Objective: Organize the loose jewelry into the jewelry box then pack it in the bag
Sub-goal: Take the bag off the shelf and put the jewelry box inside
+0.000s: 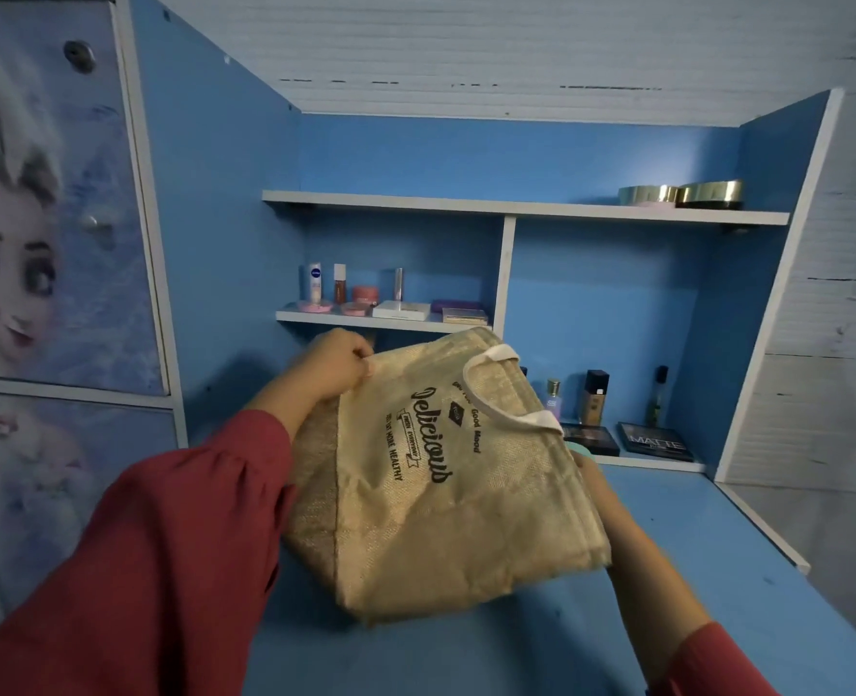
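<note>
The tan bag [431,474] hangs tilted above the blue bench [717,570], its top corner pinched by the left hand [333,366]. The right hand [599,489] grips the opposite edge, fingers mostly hidden. With the mouth sideways, whatever is inside could slide out; no jewelry box shows.

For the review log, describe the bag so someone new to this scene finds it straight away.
Look at the blue desk below the white shelves. Held just above it, between the left hand and the right hand, is the bag. It alone is tan woven fabric, with white handles and black "Delicious" lettering.
</note>
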Motion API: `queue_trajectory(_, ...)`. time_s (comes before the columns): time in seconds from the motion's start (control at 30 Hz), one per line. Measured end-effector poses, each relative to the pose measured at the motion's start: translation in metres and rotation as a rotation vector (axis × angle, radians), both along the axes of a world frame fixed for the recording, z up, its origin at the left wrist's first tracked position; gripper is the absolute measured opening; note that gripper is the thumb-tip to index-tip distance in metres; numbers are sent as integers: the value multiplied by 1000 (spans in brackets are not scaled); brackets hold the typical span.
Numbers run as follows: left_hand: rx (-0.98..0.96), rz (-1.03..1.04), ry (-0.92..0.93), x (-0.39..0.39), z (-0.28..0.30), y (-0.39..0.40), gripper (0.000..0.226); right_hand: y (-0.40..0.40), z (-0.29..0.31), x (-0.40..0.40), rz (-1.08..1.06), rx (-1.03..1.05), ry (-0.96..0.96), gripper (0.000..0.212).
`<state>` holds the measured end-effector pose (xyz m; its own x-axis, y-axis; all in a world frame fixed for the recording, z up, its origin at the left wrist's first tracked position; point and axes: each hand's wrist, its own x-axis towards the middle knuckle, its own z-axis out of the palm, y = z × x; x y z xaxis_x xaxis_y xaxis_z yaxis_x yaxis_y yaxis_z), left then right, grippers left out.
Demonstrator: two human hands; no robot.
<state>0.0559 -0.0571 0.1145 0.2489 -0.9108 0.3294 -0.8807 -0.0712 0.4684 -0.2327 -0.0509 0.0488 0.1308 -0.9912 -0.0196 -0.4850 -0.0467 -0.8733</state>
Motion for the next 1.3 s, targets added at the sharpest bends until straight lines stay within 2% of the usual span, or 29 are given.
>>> queue_trajectory(0.17,-96,-106,-29,-52,-1,13,31,15,-25,3,-84,20,-411,18)
queue_trajectory(0.3,-147,-164,-137,-92,2,39,54,17,-50,22,-227,50,-571,19)
queue_trajectory(0.4,-103,-242,-131,-124,9,59,64,27,-58,36,-209,91,-689,15)
queue_trajectory(0.47,-18,-238,-291,-141,9,70,76,36,-60,43,-127,124,-800,18)
queue_trajectory(0.53,59,-205,-472,-146,4,76,81,41,-60,46,-59,142,-829,20)
queue_trajectory(0.63,54,-157,-604,-141,-6,79,56,49,-58,46,13,187,-751,12)
queue_trajectory(0.73,-28,-153,-561,-129,-12,79,19,47,-64,39,16,206,-624,15)
queue_trajectory(0.83,-19,-130,-536,-116,-12,80,23,31,-70,28,-150,47,-462,25)
queue_trajectory(0.97,21,-123,-463,-108,-7,84,20,-4,-59,11,-379,-253,-272,16)
queue_trajectory(1.07,17,-111,-433,-104,-4,86,19,-37,-48,0,-371,-354,12,31)
queue_trajectory(1.13,12,-116,-403,-101,-4,84,19,-55,-44,-4,-334,-372,154,31)
queue_trajectory(1.3,5,-145,-329,-94,-6,75,19,-76,-33,-1,-326,-382,323,29)
